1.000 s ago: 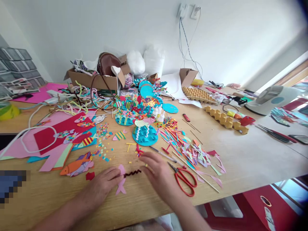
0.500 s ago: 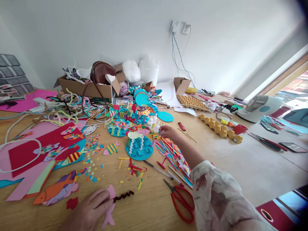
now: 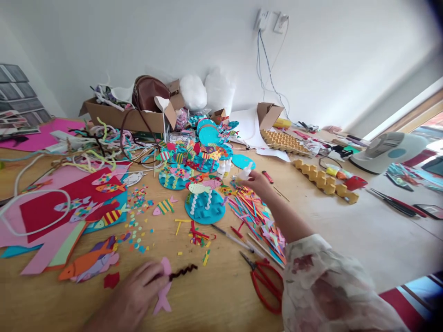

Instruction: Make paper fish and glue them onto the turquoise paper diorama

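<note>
My left hand (image 3: 141, 288) is closed on a pink paper fish (image 3: 162, 299) near the table's front edge. A dark brown twisted pipe cleaner (image 3: 183, 272) sticks out to the right from under its fingertips. Farther away, my right hand (image 3: 258, 180) grips a small white glue bottle (image 3: 245, 172), held tilted above the paper strips. More small white bottles (image 3: 224, 167) stand just to its left. A blue disc (image 3: 205, 210) in front of them carries white twisted stems with paper fish (image 3: 203, 185) on top.
Red-handled scissors (image 3: 265, 281) lie below my right forearm, beside pens (image 3: 238, 242) and colored paper strips (image 3: 249, 207). Paper sheets (image 3: 44, 216) and cut fish (image 3: 86, 263) cover the left. Yellow egg-carton pieces (image 3: 321, 180) and a white machine (image 3: 387, 150) are on the right.
My right hand has lifted the small glue bottle away from the other bottles, slightly to the right. My left hand keeps its hold on the fish. The whole view has shifted a little.
</note>
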Tool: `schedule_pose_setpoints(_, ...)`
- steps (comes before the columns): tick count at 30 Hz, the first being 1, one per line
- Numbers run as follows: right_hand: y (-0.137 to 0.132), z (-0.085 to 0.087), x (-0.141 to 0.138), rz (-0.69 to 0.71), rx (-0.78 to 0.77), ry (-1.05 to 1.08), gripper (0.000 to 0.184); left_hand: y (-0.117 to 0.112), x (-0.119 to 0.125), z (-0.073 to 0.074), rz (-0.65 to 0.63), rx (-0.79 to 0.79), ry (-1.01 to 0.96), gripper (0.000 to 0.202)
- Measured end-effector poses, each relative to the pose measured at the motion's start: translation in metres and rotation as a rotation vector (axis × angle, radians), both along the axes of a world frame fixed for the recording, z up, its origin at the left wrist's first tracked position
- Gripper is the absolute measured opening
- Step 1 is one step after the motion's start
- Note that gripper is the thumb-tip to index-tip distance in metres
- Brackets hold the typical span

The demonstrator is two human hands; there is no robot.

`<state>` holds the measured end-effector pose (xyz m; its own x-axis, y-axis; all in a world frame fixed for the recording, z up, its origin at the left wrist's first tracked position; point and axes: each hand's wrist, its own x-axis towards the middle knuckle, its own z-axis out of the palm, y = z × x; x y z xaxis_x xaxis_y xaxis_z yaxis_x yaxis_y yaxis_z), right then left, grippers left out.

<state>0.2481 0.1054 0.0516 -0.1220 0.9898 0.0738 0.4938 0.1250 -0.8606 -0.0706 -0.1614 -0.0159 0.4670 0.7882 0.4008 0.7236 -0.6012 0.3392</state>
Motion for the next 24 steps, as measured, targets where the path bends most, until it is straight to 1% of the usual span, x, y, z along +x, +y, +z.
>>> schedule_pose_setpoints(2,-0.024,0.023,0.008,-0.013,0.038,-0.006,0.033,0.0,0.006,0.011,-0.039,-0.057,0.005,0.026)
schedule_pose_setpoints(3,-0.041,0.033,0.01,0.015,0.105,-0.018,0.033,0.0,0.008,0.016,-0.037,-0.072,0.018,0.024)
schedule_pose_setpoints(4,-0.059,0.043,0.011,0.058,0.139,-0.026,0.033,0.0,0.01,0.02,-0.029,-0.071,0.024,0.023)
schedule_pose_setpoints(5,-0.079,0.051,0.009,0.114,0.131,-0.028,0.033,0.001,0.011,0.022,-0.023,-0.081,0.032,0.022)
schedule_pose_setpoints(7,-0.123,0.06,0.002,0.24,0.079,-0.06,0.029,0.002,0.012,0.023,-0.004,-0.121,0.026,0.018)
schedule_pose_setpoints(8,-0.144,0.062,-0.003,0.291,0.046,-0.105,0.027,0.003,0.012,0.022,0.006,-0.144,0.019,0.016)
schedule_pose_setpoints(9,-0.165,0.061,-0.01,0.308,0.037,-0.159,0.025,0.004,0.011,0.02,0.018,-0.166,0.008,0.013)
schedule_pose_setpoints(10,-0.183,0.058,-0.016,0.332,0.034,-0.209,0.023,0.004,0.011,0.018,0.033,-0.184,-0.006,0.011)
schedule_pose_setpoints(12,-0.212,0.049,-0.031,0.392,0.025,-0.25,0.026,0.006,0.012,0.015,0.073,-0.219,-0.037,0.008)
schedule_pose_setpoints(13,-0.222,0.042,-0.038,0.424,0.009,-0.254,0.031,0.006,0.012,0.014,0.099,-0.239,-0.057,0.008)
schedule_pose_setpoints(15,-0.235,0.027,-0.05,0.422,-0.034,-0.211,0.033,0.007,0.012,0.014,0.15,-0.285,-0.106,0.01)
schedule_pose_setpoints(17,-0.241,0.012,-0.058,0.377,-0.094,-0.127,0.025,0.007,0.012,0.014,0.176,-0.333,-0.167,0.013)
schedule_pose_setpoints(20,-0.244,-0.007,-0.063,0.289,-0.2,0.065,0.026,0.006,0.01,0.014,0.158,-0.363,-0.234,0.015)
schedule_pose_setpoints(22,-0.245,-0.016,-0.063,0.23,-0.27,0.233,0.028,0.007,0.009,0.015,0.12,-0.358,-0.216,0.014)
schedule_pose_setpoints(24,-0.245,-0.023,-0.062,0.163,-0.32,0.389,0.03,0.008,0.009,0.015,0.092,-0.343,-0.148,0.014)
